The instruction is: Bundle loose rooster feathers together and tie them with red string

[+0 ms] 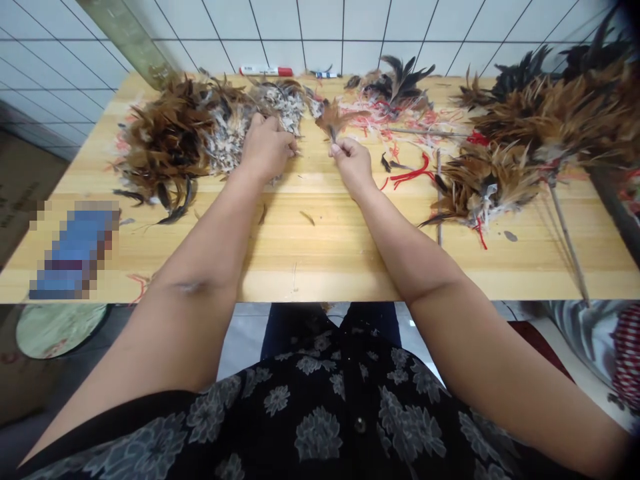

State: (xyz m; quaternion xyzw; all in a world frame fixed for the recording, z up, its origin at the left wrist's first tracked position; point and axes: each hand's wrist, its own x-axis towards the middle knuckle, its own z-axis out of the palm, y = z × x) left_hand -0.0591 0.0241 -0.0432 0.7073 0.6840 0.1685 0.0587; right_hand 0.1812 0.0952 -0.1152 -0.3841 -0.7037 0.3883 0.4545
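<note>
My right hand [354, 165] pinches a small bunch of brown feathers [334, 120] by the quill ends, tips fanned upward. Just left of it, my left hand [269, 148] has its fingers curled at the right part of a feather pile [170, 133]. Whatever those fingers hold, if anything, is hidden. Brown feathers make up the pile's left side, while pale quill ends [227, 137] face up beside my left hand. Red strings [413, 172] and a few loose dark feathers lie to the right of my right hand.
Bound brown feather bundles [490, 180] and a thin stick [567, 233] lie on the wooden table [320, 260] at right. Dark feathers [400, 80] rest among pink-white strands at the back. A red-capped marker [265, 71] lies by the tiled wall. A pixelated blue object [75, 250] is at left.
</note>
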